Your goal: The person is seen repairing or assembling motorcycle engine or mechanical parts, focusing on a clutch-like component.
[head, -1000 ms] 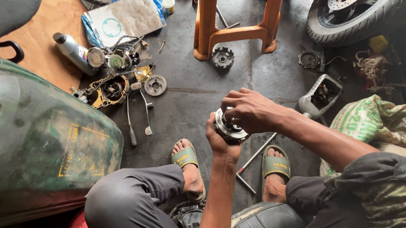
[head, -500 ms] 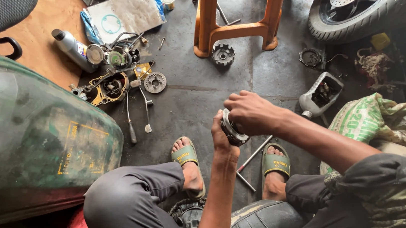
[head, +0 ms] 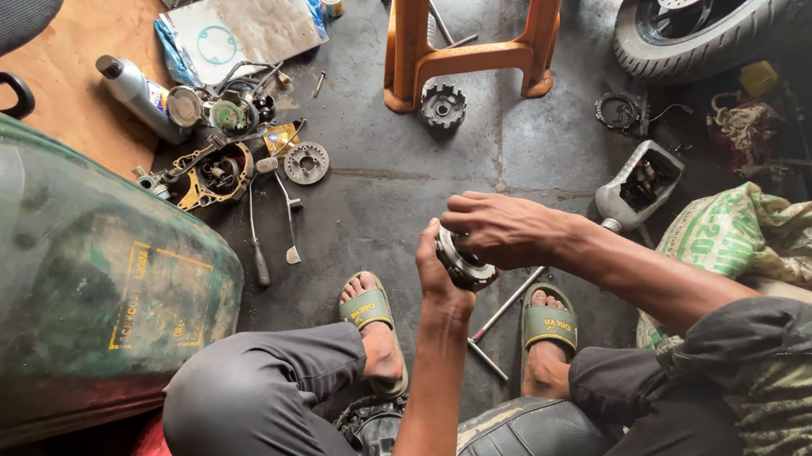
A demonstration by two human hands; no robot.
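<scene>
Both hands cover most of the round metal part (head: pixel 466 261), the tyre (head: pixel 748 38) is cut off by the top edge, and the small floor parts (head: pixel 224 144) are too jumbled to tell apart.

Left hand (head: pixel 434 266) and right hand (head: pixel 496 230) gripping round metal part (head: pixel 464 260), above dark floor (head: pixel 380 185)

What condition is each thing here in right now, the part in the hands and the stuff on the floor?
Round metal part: held up between both hands.
Left hand: gripping the part from below.
Right hand: clasped over its top.
Grey bottle: lying on its side.
Toothed gear: flat on the floor by the wooden stool.
Engine cover: removed, lying open.
</scene>
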